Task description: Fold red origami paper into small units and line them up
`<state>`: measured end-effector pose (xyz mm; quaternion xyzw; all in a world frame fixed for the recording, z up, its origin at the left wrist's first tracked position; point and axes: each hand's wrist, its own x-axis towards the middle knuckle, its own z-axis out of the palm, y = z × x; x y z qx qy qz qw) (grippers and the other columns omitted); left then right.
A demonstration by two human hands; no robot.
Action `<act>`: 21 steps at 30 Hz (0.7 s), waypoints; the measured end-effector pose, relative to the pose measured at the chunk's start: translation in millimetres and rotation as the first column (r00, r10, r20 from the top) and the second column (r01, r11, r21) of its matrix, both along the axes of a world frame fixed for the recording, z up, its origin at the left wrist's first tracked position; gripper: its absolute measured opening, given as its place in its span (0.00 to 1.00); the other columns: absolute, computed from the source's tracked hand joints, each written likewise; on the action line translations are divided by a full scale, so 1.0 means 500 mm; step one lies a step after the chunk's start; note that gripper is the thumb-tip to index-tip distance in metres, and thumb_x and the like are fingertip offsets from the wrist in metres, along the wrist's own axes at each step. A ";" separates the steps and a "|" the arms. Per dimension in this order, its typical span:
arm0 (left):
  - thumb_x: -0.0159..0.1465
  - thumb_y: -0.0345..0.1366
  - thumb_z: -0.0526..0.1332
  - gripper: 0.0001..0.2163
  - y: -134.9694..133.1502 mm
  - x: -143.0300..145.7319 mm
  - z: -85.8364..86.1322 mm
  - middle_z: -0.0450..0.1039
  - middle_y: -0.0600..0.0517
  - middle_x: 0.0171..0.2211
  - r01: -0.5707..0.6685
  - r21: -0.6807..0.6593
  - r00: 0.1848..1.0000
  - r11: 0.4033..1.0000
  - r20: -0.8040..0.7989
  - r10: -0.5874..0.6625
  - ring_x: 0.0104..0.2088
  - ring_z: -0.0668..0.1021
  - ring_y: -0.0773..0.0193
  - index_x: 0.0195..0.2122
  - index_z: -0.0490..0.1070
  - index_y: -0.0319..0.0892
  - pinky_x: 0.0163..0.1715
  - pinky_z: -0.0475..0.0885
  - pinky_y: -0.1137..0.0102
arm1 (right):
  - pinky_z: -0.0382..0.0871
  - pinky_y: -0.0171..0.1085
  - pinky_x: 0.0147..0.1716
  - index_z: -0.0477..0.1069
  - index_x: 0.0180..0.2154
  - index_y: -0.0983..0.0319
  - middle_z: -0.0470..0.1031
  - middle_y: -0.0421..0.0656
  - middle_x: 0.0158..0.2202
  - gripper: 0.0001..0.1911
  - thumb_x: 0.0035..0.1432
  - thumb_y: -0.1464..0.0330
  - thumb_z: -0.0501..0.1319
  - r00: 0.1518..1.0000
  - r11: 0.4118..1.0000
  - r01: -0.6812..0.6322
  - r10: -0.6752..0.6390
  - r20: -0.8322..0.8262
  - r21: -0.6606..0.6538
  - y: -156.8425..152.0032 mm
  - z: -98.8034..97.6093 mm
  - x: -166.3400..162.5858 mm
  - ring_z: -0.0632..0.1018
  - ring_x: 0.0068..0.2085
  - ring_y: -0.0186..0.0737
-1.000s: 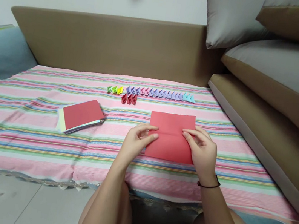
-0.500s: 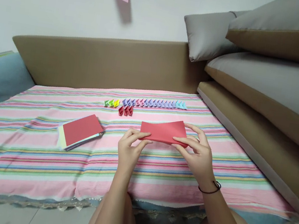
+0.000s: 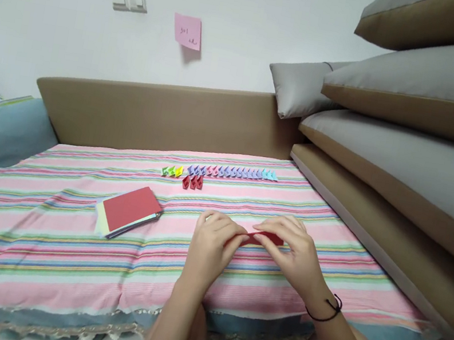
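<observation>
Between my two hands is a folded sheet of red paper [image 3: 275, 238], seen almost edge-on and partly hidden by my fingers. My left hand [image 3: 215, 242] pinches its left end between thumb and fingers. On the right part of the sheet, my right hand [image 3: 291, 241] grips with the thumb below and the fingers over the top. Beyond my hands stand three small dark red paper boats [image 3: 193, 182]. Behind them runs a row of purple, pink and blue folded boats [image 3: 233, 172], with green and yellow ones [image 3: 172, 171] at its left.
A stack of coloured paper [image 3: 131, 211], red on top, lies to the left on the striped cloth [image 3: 66, 247]. Grey and brown cushions [image 3: 386, 156] are piled along the right. A brown backrest [image 3: 166, 119] stands at the wall, below a pink note [image 3: 188, 32].
The red paper has gone from a broad face towards me to nearly edge-on, and my hands have come closer together around it. The camera view has tilted up.
</observation>
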<state>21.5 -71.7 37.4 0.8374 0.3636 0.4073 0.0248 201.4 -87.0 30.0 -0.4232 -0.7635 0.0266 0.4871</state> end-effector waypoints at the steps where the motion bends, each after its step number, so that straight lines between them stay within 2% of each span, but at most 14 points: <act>1: 0.63 0.34 0.58 0.05 -0.010 0.002 0.002 0.77 0.54 0.30 -0.001 -0.013 1.000 1.000 0.000 0.001 0.34 0.74 0.64 0.32 0.72 0.44 0.44 0.61 0.63 | 0.65 0.44 0.40 0.75 0.35 0.55 0.76 0.41 0.33 0.05 0.59 0.69 0.60 1.000 1.000 -0.017 0.018 0.020 -0.011 -0.008 0.005 -0.005 0.74 0.37 0.41; 6: 0.63 0.31 0.57 0.05 -0.052 -0.008 0.011 0.76 0.53 0.30 -0.009 -0.034 1.000 0.999 0.008 0.010 0.35 0.74 0.63 0.32 0.72 0.43 0.42 0.63 0.63 | 0.63 0.42 0.37 0.75 0.32 0.57 0.76 0.39 0.29 0.05 0.58 0.71 0.61 0.999 1.000 -0.016 0.015 0.044 0.010 -0.051 0.027 -0.029 0.73 0.33 0.39; 11: 0.62 0.30 0.58 0.05 -0.082 -0.080 0.028 0.78 0.54 0.30 -0.059 -0.012 0.998 0.998 0.023 0.059 0.33 0.75 0.64 0.31 0.73 0.44 0.40 0.63 0.64 | 0.64 0.42 0.37 0.75 0.31 0.57 0.76 0.40 0.29 0.03 0.56 0.70 0.63 1.000 1.000 -0.008 0.008 -0.009 0.027 -0.083 0.040 -0.030 0.73 0.33 0.40; 13: 0.61 0.30 0.59 0.05 -0.093 -0.122 0.036 0.78 0.54 0.29 -0.127 0.010 0.992 0.992 0.006 0.127 0.33 0.75 0.63 0.29 0.73 0.44 0.40 0.63 0.64 | 0.64 0.42 0.38 0.75 0.31 0.57 0.77 0.41 0.30 0.03 0.56 0.70 0.62 0.999 0.999 0.010 -0.008 -0.051 0.033 -0.090 0.042 -0.026 0.74 0.34 0.41; 15: 0.61 0.30 0.58 0.05 -0.106 -0.155 0.044 0.77 0.53 0.29 -0.274 0.069 0.962 0.959 0.019 0.273 0.34 0.75 0.61 0.30 0.72 0.43 0.40 0.63 0.63 | 0.65 0.42 0.39 0.74 0.31 0.58 0.77 0.41 0.31 0.03 0.56 0.71 0.62 0.996 0.998 0.033 -0.029 -0.081 0.048 -0.096 0.042 -0.027 0.74 0.36 0.41; 17: 0.62 0.30 0.58 0.04 -0.123 -0.166 0.049 0.77 0.52 0.32 -0.354 0.099 0.935 0.930 0.068 0.349 0.36 0.74 0.60 0.32 0.72 0.43 0.41 0.64 0.62 | 0.64 0.42 0.39 0.74 0.31 0.58 0.76 0.41 0.31 0.03 0.56 0.71 0.62 0.997 0.998 0.028 -0.025 -0.067 0.051 -0.102 0.042 -0.036 0.74 0.36 0.41; 19: 0.62 0.32 0.58 0.04 -0.142 -0.153 0.050 0.77 0.50 0.37 -0.265 0.089 0.963 0.960 0.065 0.260 0.41 0.74 0.59 0.37 0.71 0.43 0.44 0.64 0.63 | 0.64 0.42 0.39 0.73 0.31 0.58 0.76 0.41 0.31 0.03 0.56 0.71 0.62 1.000 0.999 -0.014 0.015 -0.028 0.038 -0.109 0.042 -0.055 0.74 0.36 0.41; 21: 0.61 0.35 0.61 0.11 -0.158 -0.125 0.046 0.76 0.49 0.42 -0.157 0.059 0.987 0.986 0.027 0.156 0.45 0.73 0.59 0.44 0.70 0.42 0.49 0.62 0.62 | 0.63 0.42 0.39 0.73 0.31 0.59 0.75 0.41 0.30 0.03 0.56 0.72 0.61 0.998 0.998 -0.054 0.055 -0.023 0.029 -0.117 0.042 -0.080 0.73 0.35 0.41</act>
